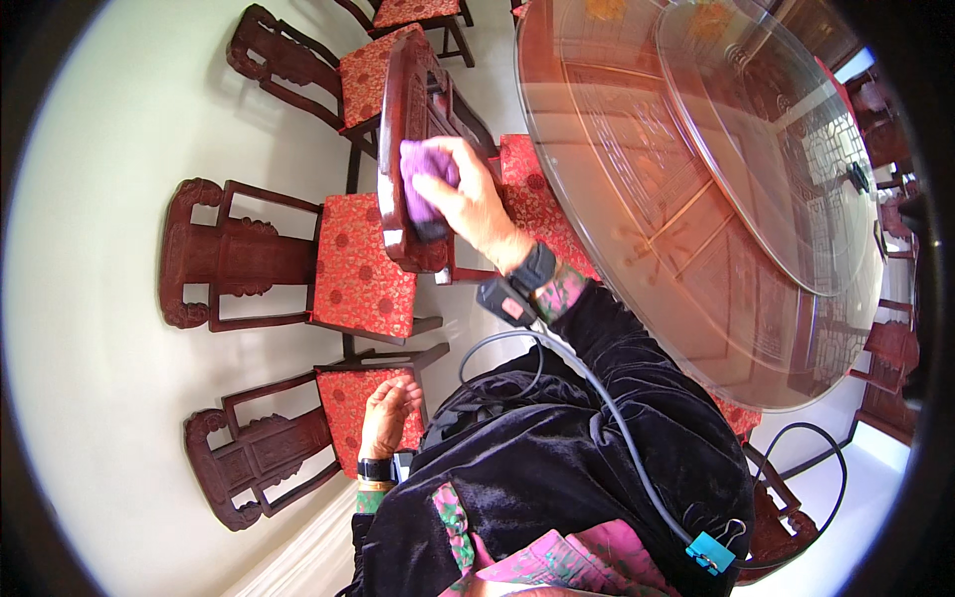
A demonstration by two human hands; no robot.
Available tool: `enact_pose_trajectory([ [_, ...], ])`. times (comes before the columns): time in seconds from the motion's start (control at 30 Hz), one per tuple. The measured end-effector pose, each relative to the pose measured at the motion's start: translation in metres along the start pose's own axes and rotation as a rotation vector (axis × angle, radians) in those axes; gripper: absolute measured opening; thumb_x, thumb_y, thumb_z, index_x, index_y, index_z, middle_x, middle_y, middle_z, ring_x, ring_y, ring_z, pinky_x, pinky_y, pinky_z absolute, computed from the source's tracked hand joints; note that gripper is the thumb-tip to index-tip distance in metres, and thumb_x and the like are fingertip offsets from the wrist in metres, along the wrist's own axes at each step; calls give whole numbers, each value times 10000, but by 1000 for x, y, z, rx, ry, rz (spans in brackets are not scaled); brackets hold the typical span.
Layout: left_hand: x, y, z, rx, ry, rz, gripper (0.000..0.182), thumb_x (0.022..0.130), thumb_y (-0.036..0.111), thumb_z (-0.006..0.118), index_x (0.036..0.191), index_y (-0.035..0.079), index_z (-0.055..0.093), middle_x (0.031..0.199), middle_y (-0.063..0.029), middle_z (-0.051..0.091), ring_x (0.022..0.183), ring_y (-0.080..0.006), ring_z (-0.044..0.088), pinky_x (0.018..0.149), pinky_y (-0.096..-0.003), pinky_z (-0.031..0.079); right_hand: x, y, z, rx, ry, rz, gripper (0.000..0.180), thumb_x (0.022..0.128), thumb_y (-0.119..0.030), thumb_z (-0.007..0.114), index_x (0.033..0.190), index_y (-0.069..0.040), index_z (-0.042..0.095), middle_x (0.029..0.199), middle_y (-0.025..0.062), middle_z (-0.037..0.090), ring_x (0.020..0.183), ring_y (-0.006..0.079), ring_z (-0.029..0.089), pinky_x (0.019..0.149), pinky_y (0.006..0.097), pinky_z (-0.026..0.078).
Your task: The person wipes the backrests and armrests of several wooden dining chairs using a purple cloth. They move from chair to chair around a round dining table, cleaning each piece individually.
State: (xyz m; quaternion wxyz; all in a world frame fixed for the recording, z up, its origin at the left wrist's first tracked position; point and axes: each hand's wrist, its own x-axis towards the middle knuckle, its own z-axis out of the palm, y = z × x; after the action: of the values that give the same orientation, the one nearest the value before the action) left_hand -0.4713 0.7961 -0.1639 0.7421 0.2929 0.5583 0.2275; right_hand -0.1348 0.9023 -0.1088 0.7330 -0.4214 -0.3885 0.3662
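Observation:
My right hand grips a bunched purple cloth and presses it against the top rail of a carved dark wooden chair. This chair stands at the near side of the round table and has a red patterned seat, partly hidden by its back. My left hand hangs lower in the view with bent fingers and holds nothing; it shows in front of the red seat pad of another chair. Both wrists wear dark bands, and a small black device with a cable is at the right wrist.
A round carved table with a glass top and a raised glass turntable fills the right. Carved chairs with red pads line the pale wall at the left. A grey cable with a blue binder clip crosses my dark velvet clothing.

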Motion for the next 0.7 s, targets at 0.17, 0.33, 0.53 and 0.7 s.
enact_pose_trajectory([
  [0.17, 0, 2, 6, 0, 53, -9, 210, 919, 125, 560, 1086, 1, 592, 1002, -87, 646, 878, -203, 639, 781, -338, 530, -27, -27, 2, -340, -291, -538, 409, 720, -49, 734, 1089, -47, 556, 1029, 116, 579, 946, 256, 588, 825, 334, 483],
  [0.33, -2, 48, 41, 147, 39, 244, 206, 931, 106, 538, 1107, 15, 594, 970, -63, 645, 869, -153, 630, 794, -303, 522, 5, -44, 20, -568, -365, -750, 390, 705, -53, 672, 1082, -51, 573, 982, 121, 571, 907, 321, 560, 798, 398, 487],
  [0.53, -25, 121, 108, 212, -11, 879, 325, 921, 20, 513, 1246, 12, 506, 1169, -91, 569, 1089, -163, 543, 969, -325, 428, 35, -76, 40, -2, -430, -77, 331, 895, -30, 567, 1215, -23, 484, 1114, 69, 602, 1073, 144, 562, 941, 286, 437],
  [0.7, -10, 180, 155, 296, -19, 1168, 576, 931, 90, 524, 1435, 21, 254, 1386, -148, 388, 1274, -216, 401, 1035, -357, 362, 43, -94, 67, 6, -583, -3, 339, 881, -22, 571, 1207, -15, 479, 1068, 64, 595, 1009, 130, 569, 905, 269, 451],
])
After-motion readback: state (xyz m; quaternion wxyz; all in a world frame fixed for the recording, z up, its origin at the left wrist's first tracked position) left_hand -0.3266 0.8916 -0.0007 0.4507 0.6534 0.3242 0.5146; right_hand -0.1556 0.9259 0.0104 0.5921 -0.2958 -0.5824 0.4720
